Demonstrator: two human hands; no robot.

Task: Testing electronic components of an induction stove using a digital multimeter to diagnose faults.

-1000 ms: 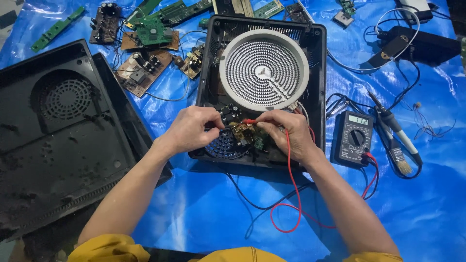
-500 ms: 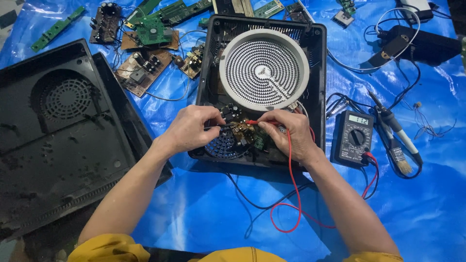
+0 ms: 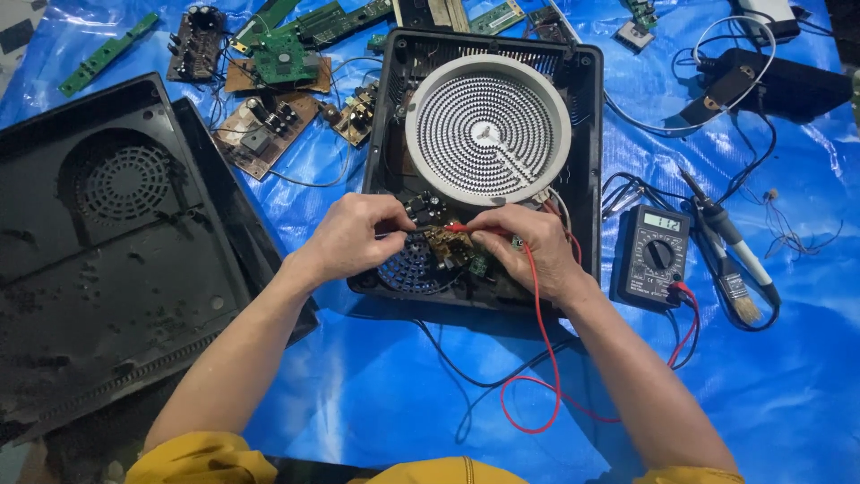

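An opened black cooker housing (image 3: 587, 134) lies on a blue tarp, with a round white coil heating element (image 3: 488, 130) in its upper half and a small circuit board (image 3: 452, 246) below it. My left hand (image 3: 354, 237) pinches a black test probe (image 3: 408, 231) against the board. My right hand (image 3: 528, 246) holds a red test probe (image 3: 466, 229), tip on the same board. Its red lead (image 3: 546, 358) loops down over the tarp and runs to a dark multimeter (image 3: 654, 255) at the right.
A large black cover panel (image 3: 107, 251) with a fan grille lies at the left. Loose circuit boards (image 3: 269, 99) are scattered at the top. A soldering iron (image 3: 717, 220), a small brush (image 3: 739, 296) and black cables (image 3: 770, 81) sit to the right.
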